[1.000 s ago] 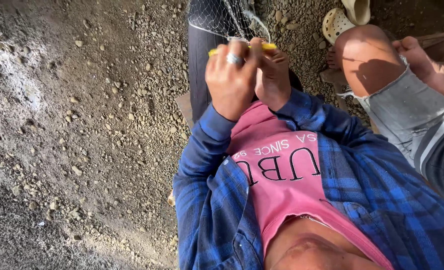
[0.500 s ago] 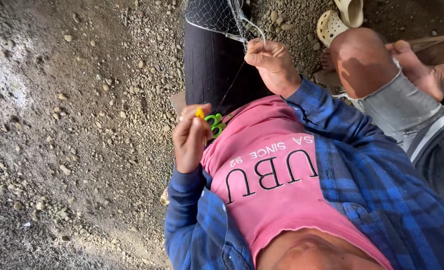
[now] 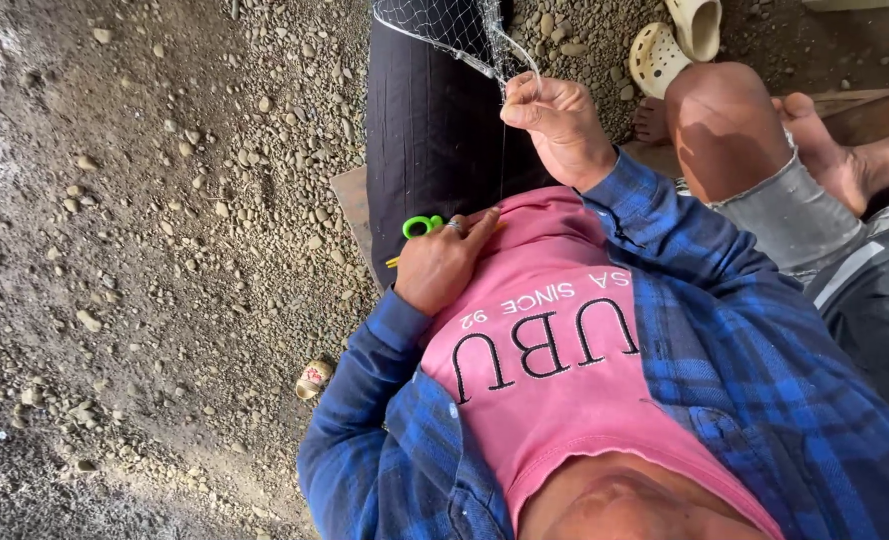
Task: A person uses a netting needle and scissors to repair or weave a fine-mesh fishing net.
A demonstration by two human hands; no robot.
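Gravel and grey-brown dirt ground [image 3: 145, 230] fills the left side and far edge, w/ loose pebbles all over.

Left hand [image 3: 443, 262] sits against the chest of the pink printed t-shirt [image 3: 555, 370], fingers curled shut around small green-handled scissors [image 3: 422, 225]. One green loop sticks out on the far side of the knuckles. A thin yellow tool tip [image 3: 394, 263] pokes out at the left of the same fist; can't tell what it is. Silver ring on one finger.

Right hand [image 3: 565, 125] is farther out and to the right, thumb and forefinger pinched together on the thicker edge cord of a fine pale mesh fishing net [image 3: 445, 28]. A thin thread runs straight from that pinch back toward the left hand. Net hangs at the far edge of view, over a black fabric panel [image 3: 433, 130], approx. centre.

Both sleeves belong to a blue plaid flannel shirt [image 3: 765, 380], worn open over the pink one.

Flat brown wooden board [image 3: 350, 200] lies under the black fabric, just left of it. Far right: pair of cream perforated clogs [image 3: 660, 55] on the gravel, near a bare knee [image 3: 725, 120] w/ grey shorts and a bare foot [image 3: 825, 150]. Small tan round can [image 3: 315, 377] lies on the dirt near the left elbow.
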